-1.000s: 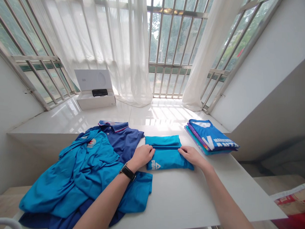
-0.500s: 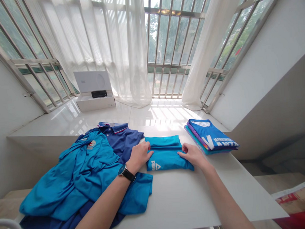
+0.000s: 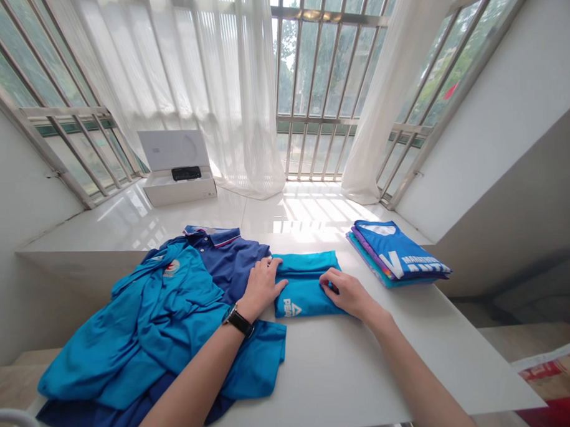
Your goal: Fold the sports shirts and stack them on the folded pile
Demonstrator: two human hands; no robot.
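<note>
A teal shirt (image 3: pixel 306 289), folded into a compact rectangle with a white logo at its lower left, lies flat on the white table. At its left edge rests my left hand (image 3: pixel 260 288), thumb and fingers apart and touching the cloth. My right hand (image 3: pixel 346 293) is over the right part of the same shirt, its fingers curled in and pinching the fabric. To the left, a loose teal shirt (image 3: pixel 153 318) lies crumpled over a navy polo shirt (image 3: pixel 235 262) whose collar shows.
A stack of folded shirts (image 3: pixel 398 253), blue on top, stands at the right of the white table (image 3: pixel 337 373). An open white box (image 3: pixel 179 189) with a black object in it sits on the window ledge (image 3: pixel 252 214). A red and tan bag (image 3: pixel 557 378) is at lower right.
My right hand has moved left from the folded shirt's right edge onto its upper surface, fingers curling. My left hand has stayed at the left edge and its fingers have spread.
</note>
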